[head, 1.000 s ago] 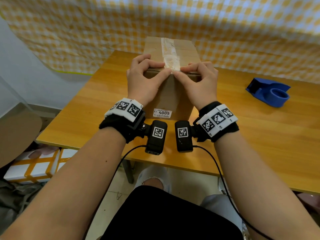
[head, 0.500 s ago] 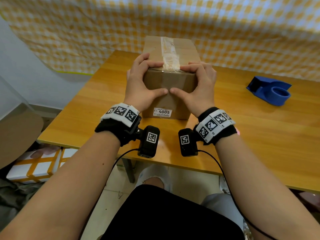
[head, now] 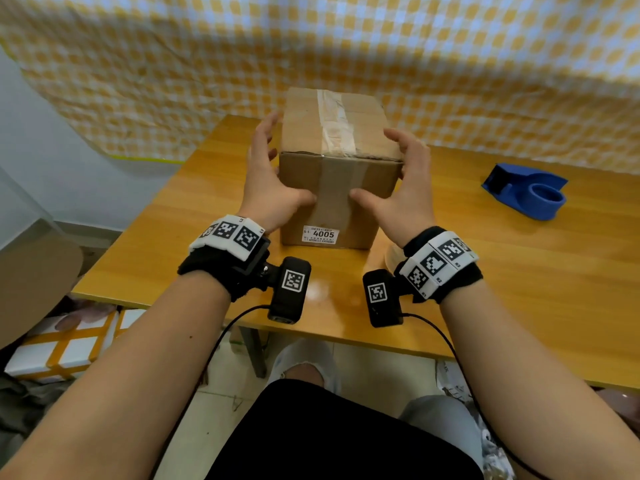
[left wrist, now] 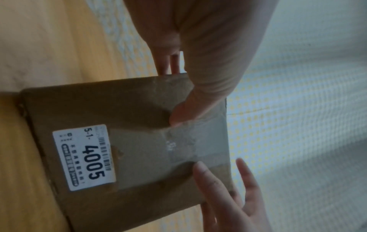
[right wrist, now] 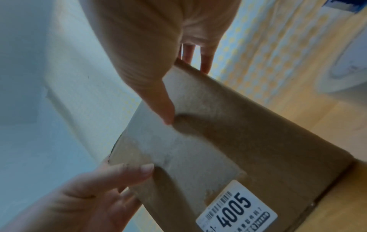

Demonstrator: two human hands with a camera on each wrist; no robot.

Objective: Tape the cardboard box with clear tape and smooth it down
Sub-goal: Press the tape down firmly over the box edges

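Note:
The brown cardboard box (head: 360, 174) stands on the wooden table (head: 519, 289), its "4005" label (head: 323, 234) facing me. Clear tape (head: 334, 121) runs along the top seam and down over the front face (left wrist: 190, 141). My left hand (head: 266, 188) is beside the box's left side with fingers spread, its thumb (left wrist: 178, 116) on the front face. My right hand (head: 407, 192) flanks the right side, fingers relaxed near the top corner, thumb (right wrist: 164, 113) pressing the front face. Neither hand holds anything.
A blue tape dispenser (head: 526, 195) sits on the table to the right. A clear tape roll (right wrist: 347, 73) lies by my right wrist, mostly hidden in the head view. A checked curtain (head: 450, 64) hangs close behind the box. Taped boxes (head: 65, 344) sit on the floor at left.
Both hands left the box's top front edge. The thumbs slid down the taped front face, and the fingers lifted and spread out to the box's sides.

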